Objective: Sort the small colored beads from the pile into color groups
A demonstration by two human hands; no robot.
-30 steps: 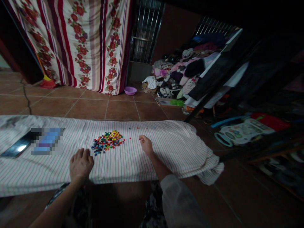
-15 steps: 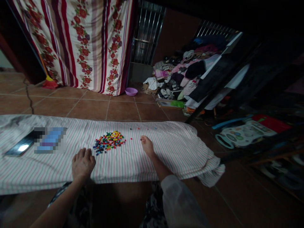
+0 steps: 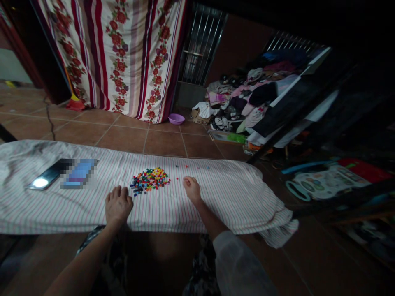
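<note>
A pile of tiny coloured pieces [image 3: 151, 179], like small beads or blocks, lies on a striped cloth [image 3: 234, 197]. My left hand [image 3: 119, 204] rests palm down on the cloth just left of the pile, fingers stretched out and holding nothing. To the right of the pile is my right hand [image 3: 191, 189], its fingers curled together; whatever they pinch is too small or hidden to make out. One red piece [image 3: 177, 178] lies alone between the pile and that hand. Beyond it, several single pieces, among them a dark one [image 3: 177, 166], are spaced out in a row.
On the left of the cloth lie a dark, shiny phone [image 3: 46, 177] and a blurred-out blue item [image 3: 80, 172]. Past the far edge, a purple basin [image 3: 176, 119] and a red broom [image 3: 75, 105] stand on the tiled floor. Clothes [image 3: 243, 96] are heaped at the back right.
The camera has turned slightly left, so the scene sits farther right. My right hand's fingers look more tightly curled. My left hand stays flat beside the pile.
</note>
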